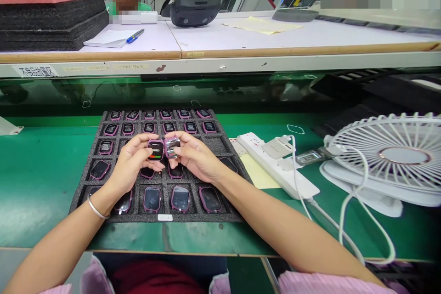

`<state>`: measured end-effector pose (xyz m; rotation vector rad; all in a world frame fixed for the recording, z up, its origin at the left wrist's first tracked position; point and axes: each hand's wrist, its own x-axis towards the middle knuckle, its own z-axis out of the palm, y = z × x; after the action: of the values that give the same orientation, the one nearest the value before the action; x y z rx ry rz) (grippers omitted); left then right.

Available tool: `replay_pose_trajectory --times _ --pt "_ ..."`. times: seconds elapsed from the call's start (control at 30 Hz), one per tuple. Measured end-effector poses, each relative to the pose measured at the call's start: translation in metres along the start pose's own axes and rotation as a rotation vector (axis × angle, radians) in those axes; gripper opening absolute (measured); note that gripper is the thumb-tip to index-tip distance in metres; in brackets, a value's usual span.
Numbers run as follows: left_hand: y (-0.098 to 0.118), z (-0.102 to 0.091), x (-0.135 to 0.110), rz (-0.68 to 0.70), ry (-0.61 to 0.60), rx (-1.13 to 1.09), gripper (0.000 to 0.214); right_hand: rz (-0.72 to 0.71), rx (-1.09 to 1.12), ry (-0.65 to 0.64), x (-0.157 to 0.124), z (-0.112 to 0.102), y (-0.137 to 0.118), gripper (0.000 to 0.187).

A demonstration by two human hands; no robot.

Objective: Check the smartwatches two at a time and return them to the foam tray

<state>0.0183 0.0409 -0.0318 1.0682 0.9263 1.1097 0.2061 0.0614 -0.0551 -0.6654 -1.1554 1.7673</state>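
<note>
My left hand [129, 163] is closed around a purple-rimmed watch body [156, 149] whose lit screen faces up. Touching it on the right, a second watch body [172, 146] shows its shiny back, pinched in my right hand [193, 157]. Both hands hover over a black foam tray [82, 195] on the green bench. The tray holds several rows of the same purple watch bodies [179, 198], the far rows showing white text, the near rows dark screens. A metal bangle [95, 210] is on my left wrist.
A white power strip [275, 170] with a plug and cables lies right of the tray, next to a yellow note [257, 172]. A white fan [389, 156] lies at the right. Behind, a raised shelf [220, 53] carries stacked foam [51, 14], a notepad with pen, a dark headset [195, 9]; another person sits beyond.
</note>
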Motion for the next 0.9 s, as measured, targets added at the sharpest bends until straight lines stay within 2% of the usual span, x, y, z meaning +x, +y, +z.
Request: replay_pose_trajectory --times 0.3,0.57,0.67,0.73,0.77,0.83,0.9 --pt "-0.001 0.002 0.000 0.014 0.015 0.048 0.039 -0.001 -0.007 0.016 0.000 0.000 0.001 0.034" --pt "-0.003 -0.001 0.007 0.034 -0.003 0.055 0.052 -0.024 0.012 0.022 0.002 -0.002 0.004 0.037" --pt "0.005 0.006 -0.006 0.079 -0.016 0.006 0.058 -0.026 0.020 0.040 0.002 -0.002 0.004 0.040" --pt "0.015 0.016 -0.029 0.076 -0.121 -0.099 0.060 -0.028 0.024 0.029 0.002 -0.001 0.003 0.047" --pt "0.020 0.021 -0.044 0.025 -0.240 -0.168 0.062 -0.027 0.022 0.014 0.002 -0.001 0.002 0.050" --pt "0.030 0.032 -0.077 -0.186 -0.547 -0.338 0.064 -0.027 -0.001 -0.027 0.001 0.001 0.000 0.056" --pt "0.039 0.040 -0.102 -0.308 -0.664 -0.472 0.046 -0.037 -0.035 -0.085 -0.002 0.004 -0.003 0.057"
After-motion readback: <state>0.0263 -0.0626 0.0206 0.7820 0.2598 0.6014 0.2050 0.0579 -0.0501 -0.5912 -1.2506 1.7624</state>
